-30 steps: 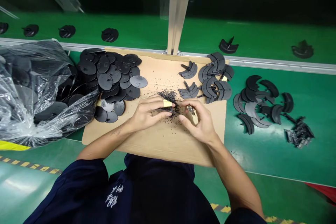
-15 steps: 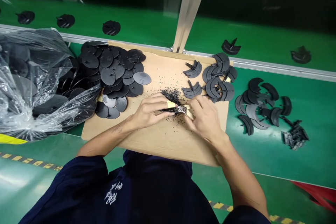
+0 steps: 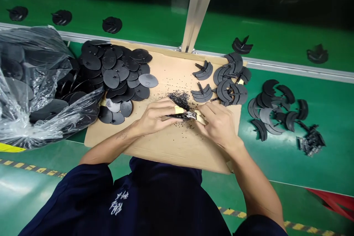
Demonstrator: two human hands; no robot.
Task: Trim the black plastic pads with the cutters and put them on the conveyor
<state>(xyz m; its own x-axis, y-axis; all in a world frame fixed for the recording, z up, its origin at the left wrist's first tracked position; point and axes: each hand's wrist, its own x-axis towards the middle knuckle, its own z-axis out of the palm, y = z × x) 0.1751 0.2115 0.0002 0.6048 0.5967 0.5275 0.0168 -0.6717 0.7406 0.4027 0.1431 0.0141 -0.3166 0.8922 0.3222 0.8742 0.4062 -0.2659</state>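
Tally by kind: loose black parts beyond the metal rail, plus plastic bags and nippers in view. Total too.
Round black parts beyond the rail, left of the post: 3
Crescent-shaped black parts beyond the rail, right of the post: 2
Clear plastic bag: 1
Nippers: 1
Total: 7

Upright metal post (image 3: 199,13) meeting a long metal rail (image 3: 290,70), small bracket (image 3: 178,48) at the post's foot, black-and-yellow striped tape (image 3: 33,168) on the green floor (image 3: 41,195), red item (image 3: 332,201) at lower right, partly out of view.
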